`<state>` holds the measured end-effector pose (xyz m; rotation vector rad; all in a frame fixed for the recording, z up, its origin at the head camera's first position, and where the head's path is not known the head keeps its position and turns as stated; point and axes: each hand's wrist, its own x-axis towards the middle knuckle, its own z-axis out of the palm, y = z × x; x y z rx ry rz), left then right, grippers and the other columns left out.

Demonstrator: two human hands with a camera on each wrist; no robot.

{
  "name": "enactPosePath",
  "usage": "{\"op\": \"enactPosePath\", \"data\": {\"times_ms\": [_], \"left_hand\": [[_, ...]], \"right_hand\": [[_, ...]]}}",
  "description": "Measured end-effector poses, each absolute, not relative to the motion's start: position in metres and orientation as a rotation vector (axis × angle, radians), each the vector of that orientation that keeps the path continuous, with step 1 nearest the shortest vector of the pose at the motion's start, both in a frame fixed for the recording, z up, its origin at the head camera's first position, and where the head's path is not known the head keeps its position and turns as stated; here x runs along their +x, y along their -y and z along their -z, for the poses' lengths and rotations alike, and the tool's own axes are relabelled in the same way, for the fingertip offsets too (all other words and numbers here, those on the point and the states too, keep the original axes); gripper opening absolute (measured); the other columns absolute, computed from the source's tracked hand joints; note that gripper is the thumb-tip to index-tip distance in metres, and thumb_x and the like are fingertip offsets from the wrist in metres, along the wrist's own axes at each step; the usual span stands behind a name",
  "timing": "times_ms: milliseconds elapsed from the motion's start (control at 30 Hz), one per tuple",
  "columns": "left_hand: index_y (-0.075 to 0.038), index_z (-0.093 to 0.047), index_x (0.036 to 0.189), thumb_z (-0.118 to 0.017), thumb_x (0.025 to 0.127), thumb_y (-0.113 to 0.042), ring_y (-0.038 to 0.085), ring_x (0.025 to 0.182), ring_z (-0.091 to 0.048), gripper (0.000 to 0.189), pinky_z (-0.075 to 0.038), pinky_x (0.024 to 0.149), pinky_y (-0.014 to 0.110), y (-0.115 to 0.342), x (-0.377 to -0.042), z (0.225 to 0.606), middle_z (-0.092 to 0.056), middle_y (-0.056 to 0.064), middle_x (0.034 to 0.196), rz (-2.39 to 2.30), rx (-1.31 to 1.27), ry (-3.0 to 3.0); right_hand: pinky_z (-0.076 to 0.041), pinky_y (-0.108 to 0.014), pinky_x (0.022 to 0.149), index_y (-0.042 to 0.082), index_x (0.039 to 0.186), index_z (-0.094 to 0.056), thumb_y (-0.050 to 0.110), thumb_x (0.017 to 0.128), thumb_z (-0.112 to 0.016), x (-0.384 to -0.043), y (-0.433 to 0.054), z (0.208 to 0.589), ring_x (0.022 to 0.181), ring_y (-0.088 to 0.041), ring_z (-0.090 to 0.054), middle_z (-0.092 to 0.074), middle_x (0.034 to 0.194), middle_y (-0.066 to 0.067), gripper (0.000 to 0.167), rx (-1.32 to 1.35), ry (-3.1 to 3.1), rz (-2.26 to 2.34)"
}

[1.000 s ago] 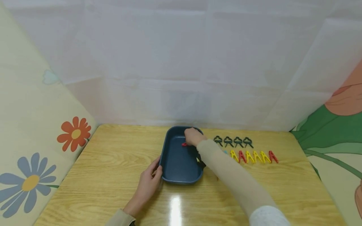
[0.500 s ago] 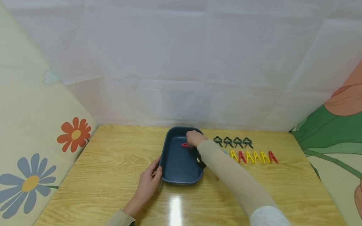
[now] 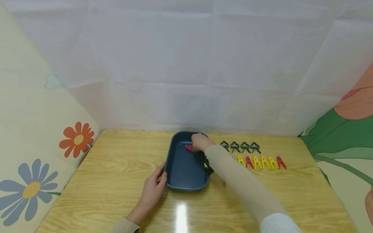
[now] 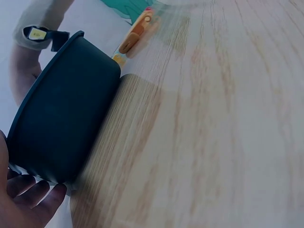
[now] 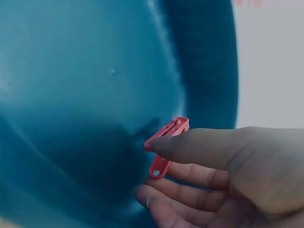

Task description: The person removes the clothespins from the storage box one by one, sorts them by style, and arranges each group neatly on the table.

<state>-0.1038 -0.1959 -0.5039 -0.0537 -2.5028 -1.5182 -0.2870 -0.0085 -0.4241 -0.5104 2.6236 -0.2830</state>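
Note:
Inside the dark blue tray (image 3: 186, 168), near its far end, my right hand (image 3: 200, 141) pinches a red clothespin (image 5: 179, 124) between thumb and fingers. In the head view only one end of this red clothespin (image 3: 188, 148) shows past the hand. The right wrist view shows its two legs spread apart, with the tray's floor (image 5: 85, 57) below. My left hand (image 3: 152, 186) holds the tray's near left corner, its thumb by the rim. The left wrist view has the fingers (image 4: 35, 197) curled against the tray's outer wall (image 4: 66, 104).
Right of the tray, several yellow and red clothespins (image 3: 263, 161) stand in a row on the wooden table (image 3: 122, 155). Behind them lie several dark green cloud-topped clips (image 3: 245, 146). The right sleeve (image 3: 236, 181) hides part of the rows. A white sheet (image 3: 151, 64) hangs at the back.
The right hand shifts slightly within the tray's far end, and more of the red clothespin shows past it. The left hand and the tray stay in place.

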Motion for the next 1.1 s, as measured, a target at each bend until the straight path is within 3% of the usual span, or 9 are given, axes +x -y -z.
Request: {"op": "enactPosePath", "data": {"times_ms": [167, 267, 467, 633, 800, 1100], "left_hand": [[0.001, -0.05, 0.152, -0.052, 0.109, -0.008, 0.037, 0.134, -0.056, 0.044, -0.055, 0.1, 0.053, 0.197, -0.104, 0.504, -0.056, 0.022, 0.15, 1.518, -0.031, 2.532], [0.002, -0.05, 0.152, -0.051, 0.109, -0.007, 0.037, 0.134, -0.056, 0.044, -0.054, 0.1, 0.053, 0.197, -0.104, 0.504, -0.055, 0.023, 0.149, 1.51, -0.038, 2.529], [0.003, -0.051, 0.151, -0.051, 0.108, -0.006, 0.038, 0.133, -0.056, 0.044, -0.054, 0.1, 0.053, 0.197, -0.105, 0.504, -0.055, 0.024, 0.149, 1.5, -0.04, 2.516], [0.003, -0.051, 0.151, -0.051, 0.109, -0.008, 0.038, 0.133, -0.056, 0.043, -0.055, 0.1, 0.053, 0.197, -0.104, 0.504, -0.056, 0.024, 0.148, 1.489, -0.029, 2.519], [0.004, -0.053, 0.149, -0.052, 0.108, -0.007, 0.04, 0.13, -0.058, 0.042, -0.056, 0.098, 0.054, 0.196, -0.103, 0.503, -0.058, 0.025, 0.146, 1.458, -0.016, 2.513], [0.003, -0.053, 0.15, -0.051, 0.108, -0.007, 0.038, 0.132, -0.056, 0.043, -0.054, 0.101, 0.054, 0.195, -0.106, 0.505, -0.056, 0.024, 0.148, 1.492, 0.004, 2.52]], "right_hand": [[-0.038, -0.029, 0.06, 0.012, 0.067, -0.054, 0.01, 0.091, -0.075, -0.284, -0.002, 0.407, 0.064, -0.015, -0.04, -0.048, 0.068, 0.001, 0.033, -0.632, -2.673, 0.337], [-0.038, -0.028, 0.059, 0.014, 0.066, -0.051, 0.01, 0.091, -0.076, -0.283, -0.009, 0.396, 0.061, -0.013, -0.04, -0.047, 0.065, 0.003, 0.035, -0.634, -2.67, 0.385], [-0.038, -0.029, 0.06, 0.01, 0.076, -0.056, 0.01, 0.092, -0.075, -0.278, -0.034, 0.377, 0.064, -0.015, -0.043, -0.051, 0.071, 0.0, 0.024, -0.644, -2.678, 0.471], [-0.046, -0.032, 0.067, 0.006, 0.093, -0.065, 0.012, 0.095, -0.072, -0.271, -0.064, 0.37, 0.074, -0.017, -0.052, -0.062, 0.088, -0.005, 0.01, -0.641, -2.693, 0.518], [-0.054, -0.038, 0.076, 0.0, 0.11, -0.068, 0.013, 0.098, -0.069, -0.266, -0.093, 0.365, 0.085, -0.023, -0.061, -0.068, 0.108, -0.014, 0.018, -0.592, -2.692, 0.543], [-0.056, -0.042, 0.075, -0.002, 0.102, -0.066, 0.016, 0.096, -0.072, -0.259, -0.15, 0.365, 0.084, -0.026, -0.063, -0.068, 0.098, -0.015, 0.02, -0.53, -2.742, 0.575]]}}
